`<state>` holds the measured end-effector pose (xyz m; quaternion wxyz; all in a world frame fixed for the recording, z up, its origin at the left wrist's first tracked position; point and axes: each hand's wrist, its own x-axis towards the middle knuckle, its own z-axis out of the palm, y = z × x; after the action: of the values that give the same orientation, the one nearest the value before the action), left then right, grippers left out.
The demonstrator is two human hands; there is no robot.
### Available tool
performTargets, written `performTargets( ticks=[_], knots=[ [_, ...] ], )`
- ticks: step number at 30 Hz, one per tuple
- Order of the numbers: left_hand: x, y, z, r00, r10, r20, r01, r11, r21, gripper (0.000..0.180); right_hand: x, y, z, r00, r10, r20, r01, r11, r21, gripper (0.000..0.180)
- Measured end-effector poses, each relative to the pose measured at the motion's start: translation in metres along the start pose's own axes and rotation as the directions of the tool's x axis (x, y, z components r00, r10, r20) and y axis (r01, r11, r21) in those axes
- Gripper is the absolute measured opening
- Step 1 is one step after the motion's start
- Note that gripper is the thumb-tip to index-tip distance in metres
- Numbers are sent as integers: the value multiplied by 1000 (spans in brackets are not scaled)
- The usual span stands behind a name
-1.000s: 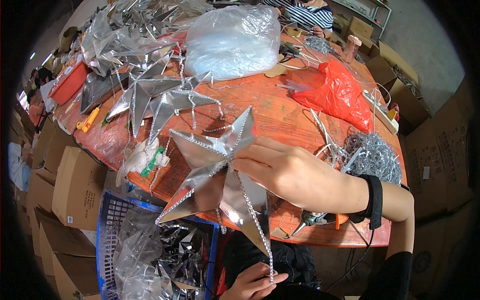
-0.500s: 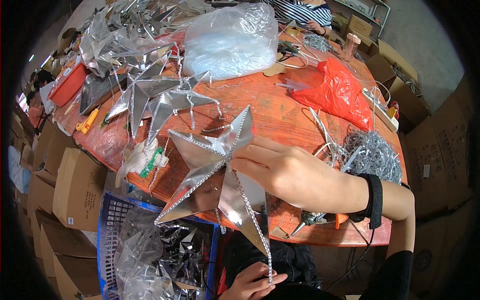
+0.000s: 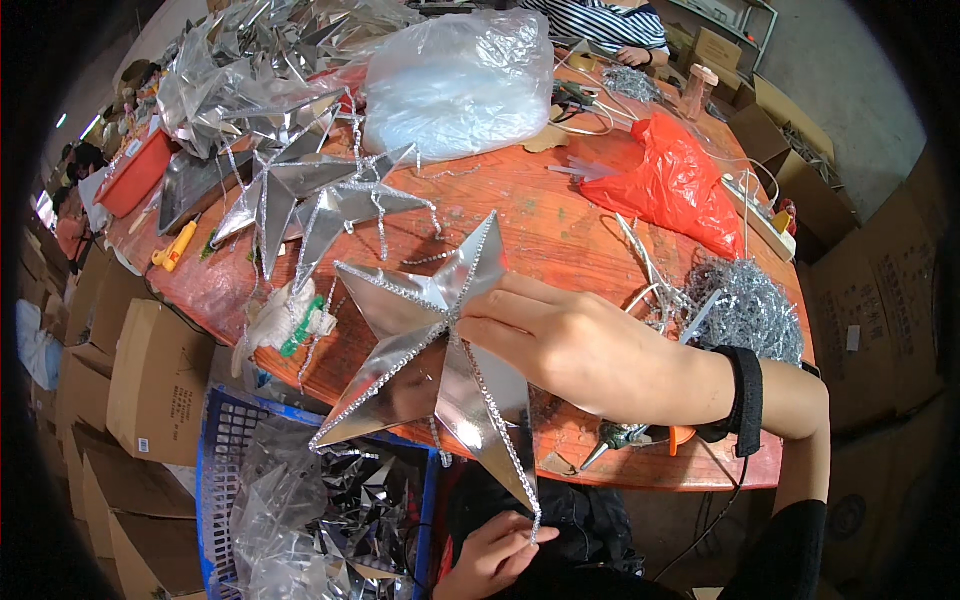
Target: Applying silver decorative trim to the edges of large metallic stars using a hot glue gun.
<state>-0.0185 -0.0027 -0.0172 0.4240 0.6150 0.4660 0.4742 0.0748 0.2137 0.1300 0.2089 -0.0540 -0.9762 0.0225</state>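
A shiny silver five-pointed star point(image 3: 385, 375) leans over the near table edge, its raised ridges lined with sparkly silver trim point(image 3: 490, 405). My right hand point(image 3: 560, 335) reaches in from the right, fingers closed together near the star's centre. They press at the ridge there, and the fingertips are partly hidden. Below the table edge, my left hand point(image 3: 492, 556) pinches the end of the trim at the tip of the star's lowest point. More silver stars point(image 3: 275, 200) with dangling trim lie on the table at the far left.
The red-brown table point(image 3: 500, 195) carries a clear plastic bag point(image 3: 460, 85), a red bag point(image 3: 665, 185), tangled tinsel point(image 3: 745, 310), a glue gun point(image 3: 615, 440), scissors point(image 3: 640, 255) and a yellow-handled tool point(image 3: 175, 247). A blue crate point(image 3: 215, 480) stands below. Someone in stripes point(image 3: 590, 25) sits opposite.
My left hand has moved slightly up and left, bringing the trim's end against the tip of the lowest point. My right hand and the star have hardly moved.
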Motion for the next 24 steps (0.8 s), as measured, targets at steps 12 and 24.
performTargets(
  ticks=[12,24],
  knots=[
    [17,-56,-17,951,-270,-151,177,876,-449,37,-1,-4,-3,1000,20,-7,-20,1000,5,20],
    [-23,-30,-104,791,-305,-530,357,934,-5,30,-11,-15,-61,988,104,-112,-84,982,169,26]
  ],
)
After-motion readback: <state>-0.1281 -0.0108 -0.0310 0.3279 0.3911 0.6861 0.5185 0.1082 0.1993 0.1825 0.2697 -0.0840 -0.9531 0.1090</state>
